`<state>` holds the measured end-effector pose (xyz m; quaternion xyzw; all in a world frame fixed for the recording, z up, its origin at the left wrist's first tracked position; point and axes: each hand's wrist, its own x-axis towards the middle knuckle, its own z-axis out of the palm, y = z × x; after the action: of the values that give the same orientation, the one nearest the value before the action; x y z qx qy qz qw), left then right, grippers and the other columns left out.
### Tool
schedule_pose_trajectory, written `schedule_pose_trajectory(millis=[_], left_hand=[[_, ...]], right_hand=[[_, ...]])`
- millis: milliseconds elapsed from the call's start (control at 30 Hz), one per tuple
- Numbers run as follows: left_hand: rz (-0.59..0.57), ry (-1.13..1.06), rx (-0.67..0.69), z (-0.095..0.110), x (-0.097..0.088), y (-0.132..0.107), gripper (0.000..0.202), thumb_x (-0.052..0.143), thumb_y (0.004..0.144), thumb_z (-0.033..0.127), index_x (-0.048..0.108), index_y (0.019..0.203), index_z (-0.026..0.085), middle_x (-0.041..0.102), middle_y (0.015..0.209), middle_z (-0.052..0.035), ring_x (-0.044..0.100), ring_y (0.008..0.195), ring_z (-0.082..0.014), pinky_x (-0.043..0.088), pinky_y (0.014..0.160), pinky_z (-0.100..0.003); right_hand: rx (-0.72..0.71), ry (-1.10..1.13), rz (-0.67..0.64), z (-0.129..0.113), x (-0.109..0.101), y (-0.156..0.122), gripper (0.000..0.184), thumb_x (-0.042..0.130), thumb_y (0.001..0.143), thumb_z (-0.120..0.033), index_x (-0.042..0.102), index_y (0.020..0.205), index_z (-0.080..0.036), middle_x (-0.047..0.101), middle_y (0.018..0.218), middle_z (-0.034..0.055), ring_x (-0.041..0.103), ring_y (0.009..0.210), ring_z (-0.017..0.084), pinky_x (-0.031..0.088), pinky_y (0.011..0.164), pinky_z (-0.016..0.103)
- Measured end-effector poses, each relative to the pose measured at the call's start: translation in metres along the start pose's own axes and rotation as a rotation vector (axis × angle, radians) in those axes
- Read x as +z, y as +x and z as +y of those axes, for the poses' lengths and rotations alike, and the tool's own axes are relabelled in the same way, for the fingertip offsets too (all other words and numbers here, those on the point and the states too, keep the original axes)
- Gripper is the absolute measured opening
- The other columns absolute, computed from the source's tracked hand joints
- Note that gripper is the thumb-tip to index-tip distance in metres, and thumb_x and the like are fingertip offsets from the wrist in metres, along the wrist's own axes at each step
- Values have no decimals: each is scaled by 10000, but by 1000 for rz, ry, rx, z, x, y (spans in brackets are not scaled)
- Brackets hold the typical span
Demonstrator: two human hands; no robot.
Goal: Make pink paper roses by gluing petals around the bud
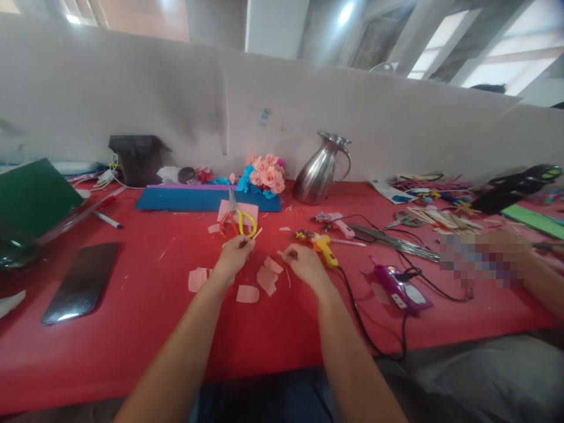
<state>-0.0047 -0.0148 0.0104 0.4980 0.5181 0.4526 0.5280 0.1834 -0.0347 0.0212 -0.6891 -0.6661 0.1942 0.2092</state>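
My left hand (233,254) is closed in a pinch on a thin pale stick (257,234) that points up to the right. My right hand (303,261) is also pinched shut, on a small pale piece whose end pokes out to the left. Several pink paper petals (267,278) lie on the red table (132,329) under and between my hands. Scissors with orange and yellow handles (238,222) rest just beyond my left hand. A yellow glue gun (324,247) lies right of my right hand.
A black phone (81,282) lies at the left, a steel jug (321,169) and a pink paper bouquet (265,174) at the back. A purple device (402,288) with black cables sits at the right. Another person's arm (529,264) reaches in from the right.
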Motion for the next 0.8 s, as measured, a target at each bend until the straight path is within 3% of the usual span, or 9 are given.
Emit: schedule_pose_trajectory(millis=[100,167,367,567,800], left_hand=[[-3,-4,-2,0,2,0,201,593,697,353,523,629,178,507,565,31,396,489,-82,314,521,-221],[-4,-12,-1,0,3,-1,201,585,703,349,519,625,176,502,556,33,395,486,-80,313,514,-219],[-22,-13,-11,3,3,-3,192,572,713,341,521,634,175,497,558,32,388,484,-80,308,514,-223],[-31,-31,-31,4,3,-3,200,601,693,335,516,610,174,484,541,37,380,481,-79,301,516,-222],[-1,9,-28,-1,2,0,174,592,701,314,527,615,177,497,541,34,388,482,-84,314,532,-229]], right_hand=[[-47,116,-29,-3,4,-4,207,554,797,-359,594,683,-191,653,689,20,561,618,138,352,551,241],[-63,133,-49,-6,8,-9,160,577,780,-334,594,700,-196,655,709,16,567,633,138,356,552,236],[-108,71,-16,-13,18,-17,76,576,777,-270,603,781,-199,647,837,41,567,698,138,360,597,238],[-133,-46,48,-16,21,-14,35,595,758,-227,611,771,-199,620,793,39,530,745,158,339,642,258],[-304,-103,25,-19,11,-25,35,619,748,-211,642,723,-206,598,767,32,489,748,171,327,717,300]])
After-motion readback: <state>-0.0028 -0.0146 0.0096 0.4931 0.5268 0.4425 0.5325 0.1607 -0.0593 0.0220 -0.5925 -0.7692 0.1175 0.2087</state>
